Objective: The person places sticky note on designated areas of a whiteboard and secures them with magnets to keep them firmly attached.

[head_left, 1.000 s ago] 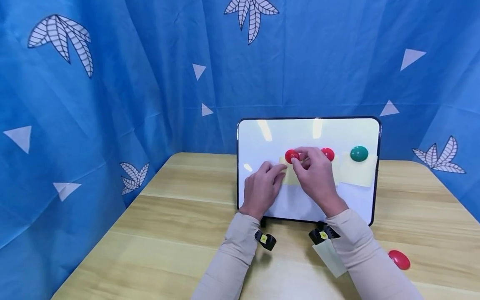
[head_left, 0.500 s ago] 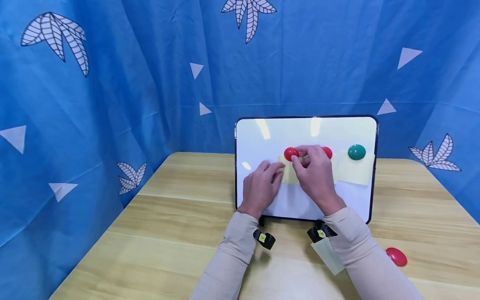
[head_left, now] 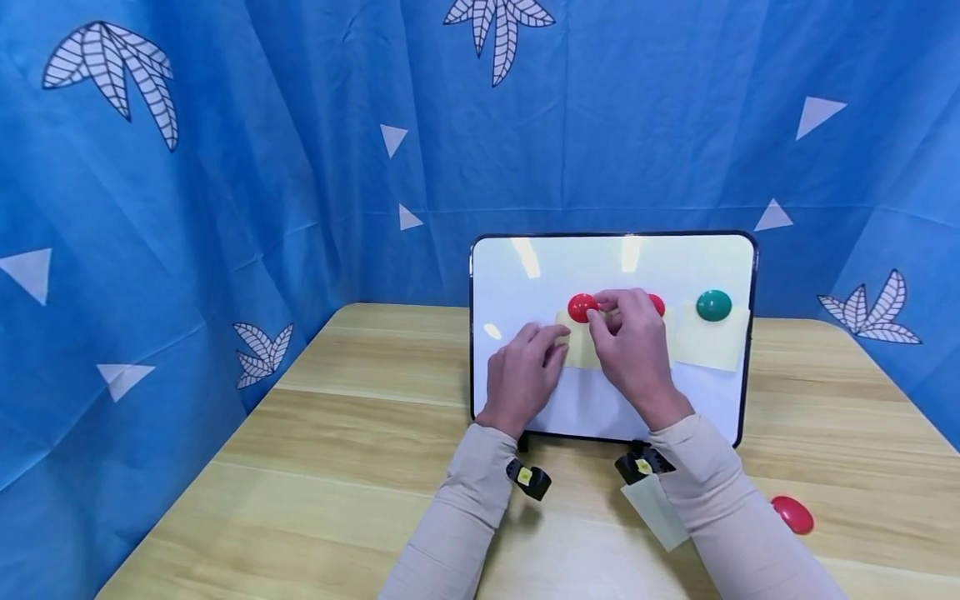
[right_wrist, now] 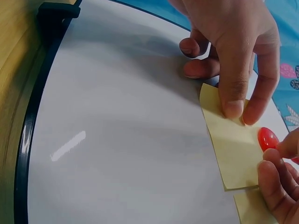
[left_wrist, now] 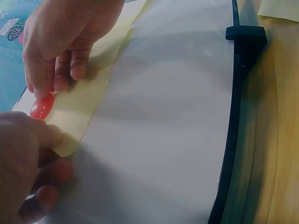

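A yellow sticky note lies against the small whiteboard, with a round red magnet at its top edge. My left hand pinches the note's left edge, thumb on its face in the right wrist view. From the right side, my right hand holds the magnet's rim between thumb and index finger. The left wrist view has the red magnet between both hands' fingertips. A second red magnet is partly hidden behind my right hand. Farther right, a green magnet overlaps another note.
The whiteboard stands tilted on black feet upon a wooden table. Near my right forearm lie a loose pale note and a red magnet. A blue patterned curtain hangs behind and on the left.
My right thumb has slid slightly right off the red magnet's face, so more of the magnet shows. My left hand stays in place. The head view has shifted slightly.
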The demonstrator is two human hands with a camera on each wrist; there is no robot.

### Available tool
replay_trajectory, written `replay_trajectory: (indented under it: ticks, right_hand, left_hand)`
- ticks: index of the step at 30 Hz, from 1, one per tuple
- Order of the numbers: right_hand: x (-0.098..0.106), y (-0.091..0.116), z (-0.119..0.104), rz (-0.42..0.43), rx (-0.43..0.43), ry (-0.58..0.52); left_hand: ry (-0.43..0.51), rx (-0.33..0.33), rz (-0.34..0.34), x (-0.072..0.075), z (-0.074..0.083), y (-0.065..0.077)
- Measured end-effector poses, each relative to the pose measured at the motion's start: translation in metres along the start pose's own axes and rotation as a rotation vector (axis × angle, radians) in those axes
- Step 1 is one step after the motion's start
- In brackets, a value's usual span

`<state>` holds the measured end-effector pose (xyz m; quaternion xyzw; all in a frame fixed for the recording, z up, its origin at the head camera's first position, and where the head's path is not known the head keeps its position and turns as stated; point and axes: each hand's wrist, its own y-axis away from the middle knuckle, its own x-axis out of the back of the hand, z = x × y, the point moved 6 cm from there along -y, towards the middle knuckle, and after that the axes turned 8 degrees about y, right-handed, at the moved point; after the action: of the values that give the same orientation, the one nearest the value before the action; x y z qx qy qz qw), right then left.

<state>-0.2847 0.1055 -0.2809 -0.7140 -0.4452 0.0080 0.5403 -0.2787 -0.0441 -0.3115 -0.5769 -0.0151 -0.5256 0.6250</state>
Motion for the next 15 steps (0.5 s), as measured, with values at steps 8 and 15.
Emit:
replay_trajectory:
  ticks: [8, 15]
  right_hand:
    - [0.0026, 0.0010, -0.0004, 0.008, 0.012, -0.011]
    - [0.0094, -0.0004, 0.0008, 0.021, -0.002, -0.024]
  left_hand:
    - [0.024, 0.019, -0.027, -0.0007, -0.0028, -0.0005]
    - [0.046, 0.051, -0.039, -0.0001, -0.0071, -0.0014]
